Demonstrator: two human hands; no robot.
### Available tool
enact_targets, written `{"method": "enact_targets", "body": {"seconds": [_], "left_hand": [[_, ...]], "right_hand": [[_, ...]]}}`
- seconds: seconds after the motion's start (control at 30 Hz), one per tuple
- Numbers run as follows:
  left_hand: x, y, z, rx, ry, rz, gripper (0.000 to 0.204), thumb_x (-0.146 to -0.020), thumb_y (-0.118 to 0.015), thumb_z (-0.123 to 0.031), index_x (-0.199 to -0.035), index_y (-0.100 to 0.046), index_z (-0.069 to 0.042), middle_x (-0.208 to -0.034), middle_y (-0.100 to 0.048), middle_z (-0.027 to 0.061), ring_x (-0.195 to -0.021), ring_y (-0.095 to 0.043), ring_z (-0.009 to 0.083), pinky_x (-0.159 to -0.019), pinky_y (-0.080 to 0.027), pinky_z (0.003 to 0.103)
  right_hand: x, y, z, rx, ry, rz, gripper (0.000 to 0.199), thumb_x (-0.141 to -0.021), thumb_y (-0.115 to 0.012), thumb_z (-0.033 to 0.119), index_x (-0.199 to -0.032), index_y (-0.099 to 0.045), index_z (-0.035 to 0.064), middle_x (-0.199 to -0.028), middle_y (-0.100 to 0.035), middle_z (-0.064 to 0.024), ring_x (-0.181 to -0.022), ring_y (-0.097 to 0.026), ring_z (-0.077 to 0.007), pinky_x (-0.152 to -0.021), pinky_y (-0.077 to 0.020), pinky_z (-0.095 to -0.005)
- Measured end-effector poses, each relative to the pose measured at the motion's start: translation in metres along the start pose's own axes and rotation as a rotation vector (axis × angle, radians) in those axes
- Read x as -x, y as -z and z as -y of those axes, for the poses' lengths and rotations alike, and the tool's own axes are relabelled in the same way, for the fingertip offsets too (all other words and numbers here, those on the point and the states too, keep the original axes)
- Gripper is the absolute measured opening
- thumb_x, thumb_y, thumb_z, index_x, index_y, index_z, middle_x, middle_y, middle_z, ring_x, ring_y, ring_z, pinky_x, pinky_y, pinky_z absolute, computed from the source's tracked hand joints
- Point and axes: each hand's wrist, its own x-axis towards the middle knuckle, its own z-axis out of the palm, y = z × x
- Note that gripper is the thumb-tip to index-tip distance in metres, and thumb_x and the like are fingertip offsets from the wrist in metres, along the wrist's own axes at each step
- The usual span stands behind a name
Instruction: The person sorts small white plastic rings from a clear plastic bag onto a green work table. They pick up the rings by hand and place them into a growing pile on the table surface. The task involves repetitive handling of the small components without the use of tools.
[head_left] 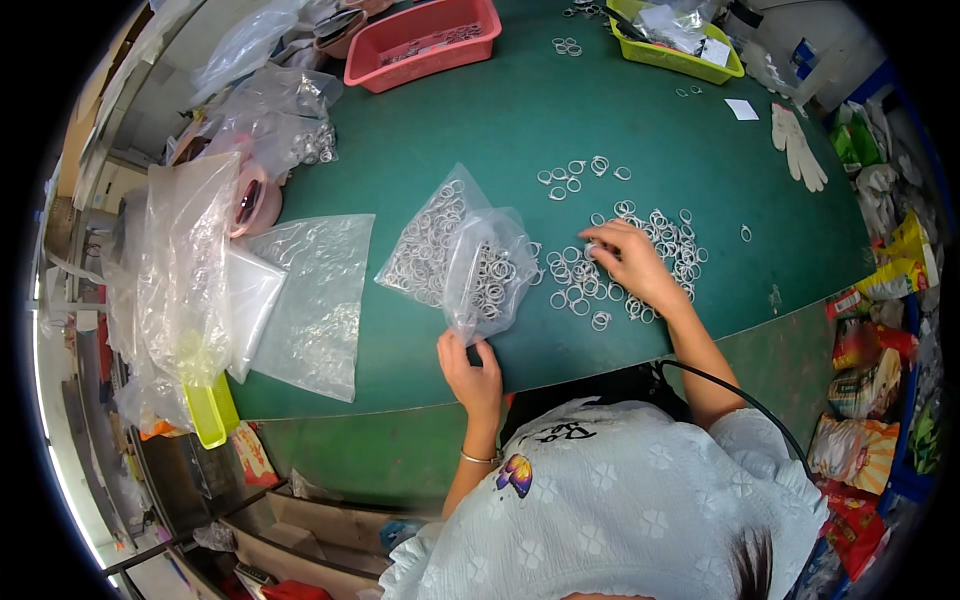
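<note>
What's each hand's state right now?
Left hand: half-curled at the clear bag's near edge; grip unclear.
Right hand: half-curled over loose rings; can't tell if holding any.

Round silver-grey rings (684,246) contrast with the flat dark-green tabletop (470,120), far rectangular pink plastic tray (440,63) and near clover-patterned pale-blue fabric shirt (640,490).

Black lettering (566,433) marks my pale blue shirt (640,490); print on colourful packages (855,452) at right is too small to read.

Open tabletop (430,135) before pink tray (432,68) — ring-filled bags (428,255), loose rings (668,245) nearer
</note>
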Motion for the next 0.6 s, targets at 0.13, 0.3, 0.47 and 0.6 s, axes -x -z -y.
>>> {"method": "enact_targets", "body": {"seconds": [0.13, 0.3, 0.47, 0.6], "left_hand": [[-0.001, 0.0, -0.001, 0.005, -0.009, -0.004, 0.024, -0.081, -0.061, 0.003, -0.105, -0.06, 0.004, -0.104, -0.058, 0.018, -0.097, -0.055, 0.0376, -0.086, -0.044, 0.043], [-0.003, 0.0, -0.005, -0.004, -0.055, -0.036, 0.024, -0.083, -0.059, 0.005, -0.106, -0.06, 0.004, -0.098, -0.057, 0.0181, -0.091, -0.057, 0.0358, -0.082, -0.046, 0.039], [0.0, -0.001, 0.001, 0.002, -0.024, -0.019, 0.023, -0.082, -0.062, 0.002, -0.105, -0.06, 0.003, -0.104, -0.058, 0.0185, -0.097, -0.055, 0.038, -0.086, -0.044, 0.043], [-0.001, 0.0, -0.001, -0.003, -0.028, -0.013, 0.023, -0.082, -0.062, 0.001, -0.105, -0.06, 0.004, -0.103, -0.058, 0.0189, -0.096, -0.055, 0.0383, -0.086, -0.044, 0.043]], "right_hand": [[-0.007, -0.024, 0.003, 0.303, 0.183, -0.034, 0.02, -0.079, -0.07, 0.006, -0.098, -0.066, -0.0002, -0.09, -0.058, -0.0103, -0.09, -0.054, -0.0298, -0.084, -0.0426, -0.0393], [-0.009, -0.026, -0.01, 0.268, 0.187, -0.054, 0.013, -0.079, -0.068, 0.0, -0.09, -0.063, 0.0019, -0.095, -0.058, -0.0085, -0.08, -0.056, -0.0253, -0.073, -0.0439, -0.0367], [-0.003, -0.017, 0.022, -0.559, -0.163, -0.279, 0.011, -0.082, -0.065, -0.005, -0.092, -0.063, -0.0002, -0.089, -0.062, -0.0059, -0.07, -0.061, -0.0101, -0.062, -0.0478, -0.0265], [-0.007, -0.055, 0.072, -0.629, 0.068, -0.323, 0.021, -0.083, -0.065, -0.006, -0.103, -0.061, -0.0018, -0.097, -0.062, -0.0073, -0.076, -0.064, -0.0103, -0.068, -0.0528, -0.0236]]}}
